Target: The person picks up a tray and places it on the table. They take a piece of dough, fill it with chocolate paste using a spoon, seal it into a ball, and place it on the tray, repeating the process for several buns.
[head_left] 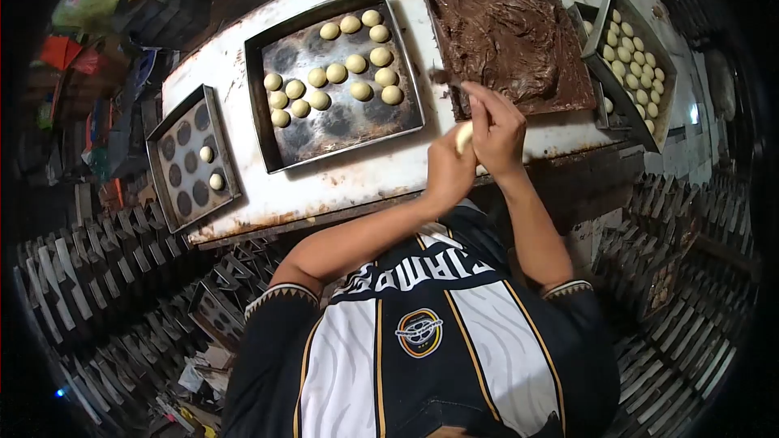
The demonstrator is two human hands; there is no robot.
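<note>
My left hand point(451, 169) is closed around a flattened piece of pale dough point(464, 137), whose edge shows above the curled fingers. Right against it is my right hand point(499, 131), its fingers pressed together and pointing up and left over the corner of a square tray point(573, 105). Thick brown chocolate-like filling point(511, 40) fills that tray. What the right fingers pinch, if anything, is hidden. Left of the hands, a large metal tray point(341, 146) bears several round dough balls point(360, 91), spaced out on its dark, stained bottom.
At the far left stands a smaller tray point(166, 195) with round dark marks and two dough balls point(216, 182). A tilted tray point(664, 126) full of dough balls rests on others at the right. Racks of metal pans point(89, 284) flank the white table point(324, 191).
</note>
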